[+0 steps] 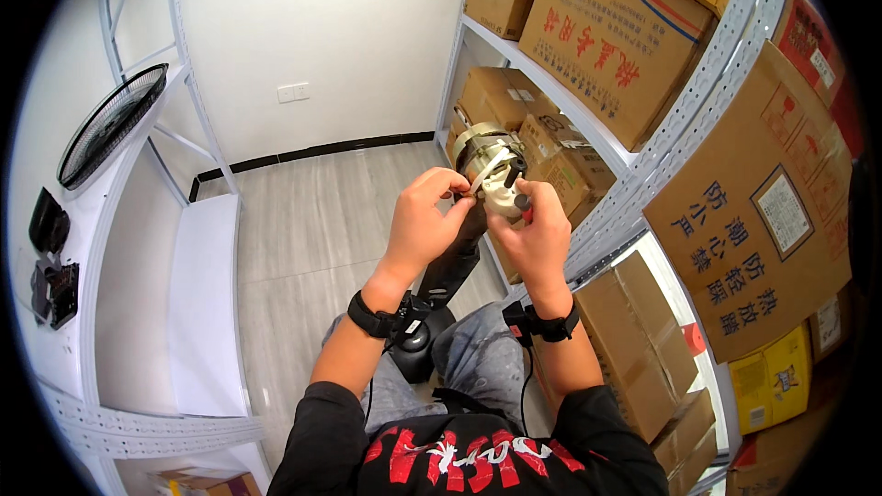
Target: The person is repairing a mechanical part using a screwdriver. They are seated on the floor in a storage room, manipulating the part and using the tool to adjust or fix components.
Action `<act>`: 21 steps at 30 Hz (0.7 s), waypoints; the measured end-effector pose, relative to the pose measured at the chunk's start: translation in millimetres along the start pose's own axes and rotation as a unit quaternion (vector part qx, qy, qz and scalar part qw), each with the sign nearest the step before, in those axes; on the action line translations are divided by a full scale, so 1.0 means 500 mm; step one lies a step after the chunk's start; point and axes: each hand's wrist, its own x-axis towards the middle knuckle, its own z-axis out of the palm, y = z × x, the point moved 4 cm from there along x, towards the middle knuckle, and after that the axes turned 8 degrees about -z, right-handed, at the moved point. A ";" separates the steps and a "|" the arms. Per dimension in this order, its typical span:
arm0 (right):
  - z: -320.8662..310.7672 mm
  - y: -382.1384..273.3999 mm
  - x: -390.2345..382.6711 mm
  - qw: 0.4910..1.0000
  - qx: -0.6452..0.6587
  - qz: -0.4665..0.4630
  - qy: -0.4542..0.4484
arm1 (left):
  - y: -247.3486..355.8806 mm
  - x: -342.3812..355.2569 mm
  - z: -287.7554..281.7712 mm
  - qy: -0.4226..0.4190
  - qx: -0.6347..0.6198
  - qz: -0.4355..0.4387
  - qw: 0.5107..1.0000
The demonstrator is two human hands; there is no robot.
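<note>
An electric fan's bare motor head [476, 140], cream and metallic, stands on a black pole [448, 277] in front of me. Its round black base [411, 360] sits between my knees. With thumb and forefinger, my left hand [424, 225] pinches a white cable [490, 171] that runs across the motor. My right hand [537, 234] grips the cream housing from the right, thumb below and fingers curled. Beside those fingers shows a small black and red piece [525, 206], too small to name. A black knob [515, 171] sticks out of the housing. The fingertips partly hide the motor's near side.
A black fan grille [112, 125] lies on the left white shelf, with black plastic parts [57, 289] nearer. Metal shelving with cardboard boxes [611, 37] rises close on the right. One large carton [763, 202] juts out beside my right arm. Grey tiled floor [303, 248] lies ahead.
</note>
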 end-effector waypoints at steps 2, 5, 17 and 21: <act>0.007 0.003 -0.004 1.000 -0.002 -0.021 0.022 | -0.001 0.001 0.000 -0.007 0.002 0.004 1.000; 0.007 0.001 -0.001 0.999 0.006 -0.027 0.021 | -0.005 0.002 0.002 -0.016 -0.002 0.008 1.000; -0.005 0.047 -0.025 0.978 0.208 -0.007 -0.003 | -0.057 0.009 -0.023 -0.026 -0.028 -0.063 0.997; -0.021 0.038 -0.040 0.979 0.196 0.032 -0.056 | -0.046 0.003 -0.027 -0.053 -0.046 -0.061 0.996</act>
